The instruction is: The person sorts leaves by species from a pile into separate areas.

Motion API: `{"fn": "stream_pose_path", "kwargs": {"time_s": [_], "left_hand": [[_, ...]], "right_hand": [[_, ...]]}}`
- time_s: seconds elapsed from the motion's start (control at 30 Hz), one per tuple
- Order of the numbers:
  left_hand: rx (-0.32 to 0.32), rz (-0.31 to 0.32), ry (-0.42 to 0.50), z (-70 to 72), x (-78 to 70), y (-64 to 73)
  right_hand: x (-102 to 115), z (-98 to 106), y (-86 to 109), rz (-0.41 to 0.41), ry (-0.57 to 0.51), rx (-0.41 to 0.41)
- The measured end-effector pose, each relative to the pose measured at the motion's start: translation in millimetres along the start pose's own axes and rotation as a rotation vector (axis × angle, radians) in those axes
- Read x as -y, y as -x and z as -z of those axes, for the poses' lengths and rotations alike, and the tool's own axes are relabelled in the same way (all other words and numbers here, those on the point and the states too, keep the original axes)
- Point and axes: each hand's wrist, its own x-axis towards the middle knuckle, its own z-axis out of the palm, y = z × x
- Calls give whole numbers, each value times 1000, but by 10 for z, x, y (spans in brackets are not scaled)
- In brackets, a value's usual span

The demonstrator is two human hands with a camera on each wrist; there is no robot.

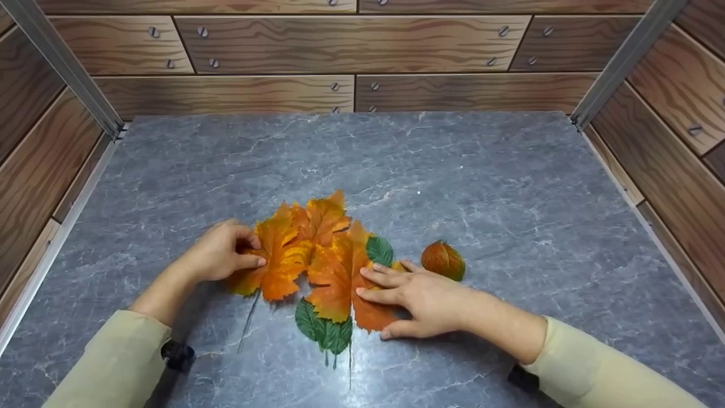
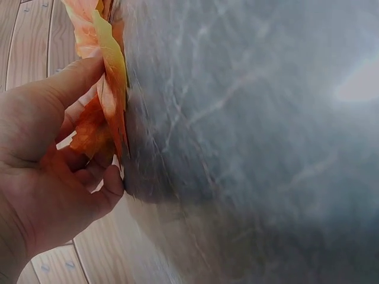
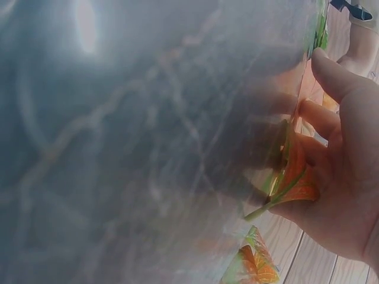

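Note:
My left hand [image 1: 218, 253] pinches the left edge of an orange-yellow maple-like leaf [image 1: 281, 258] between thumb and fingers; the left wrist view shows that leaf [image 2: 111, 89] edge-on at the thumb tip. My right hand [image 1: 433, 300] rests with spread fingers on another orange leaf [image 1: 371, 314], partly covering it. Between them lies a third orange leaf [image 1: 331, 283], overlapping its neighbours, and a further one [image 1: 323, 218] sits behind. In the right wrist view, an orange piece with a green stem [image 3: 293, 183] shows under the palm.
One green leaf [image 1: 379, 251] peeks out beyond my right fingers. Several green leaves [image 1: 325, 331] with thin stems lie in front. A small round orange-and-green pod-like piece [image 1: 443, 260] sits right of the pile. Wood-patterned walls [image 1: 351, 45] enclose the grey marbled tabletop [image 1: 510, 187].

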Motion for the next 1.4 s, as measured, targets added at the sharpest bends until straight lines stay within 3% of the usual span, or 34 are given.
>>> {"fn": "stream_pose_path", "kwargs": {"time_s": [0.8, 1.13, 1.27, 1.4], "left_hand": [[-21, 58, 101, 7, 101, 2], [-8, 105, 110, 157, 101, 18], [-30, 119, 81, 209, 103, 26], [-100, 111, 94, 258, 109, 34]], "right_hand": [[5, -5, 2, -5, 0, -15], [-4, -2, -4, -2, -2, -19], [-8, -7, -2, 1, -4, -26], [-11, -15, 2, 11, -6, -37]]}}
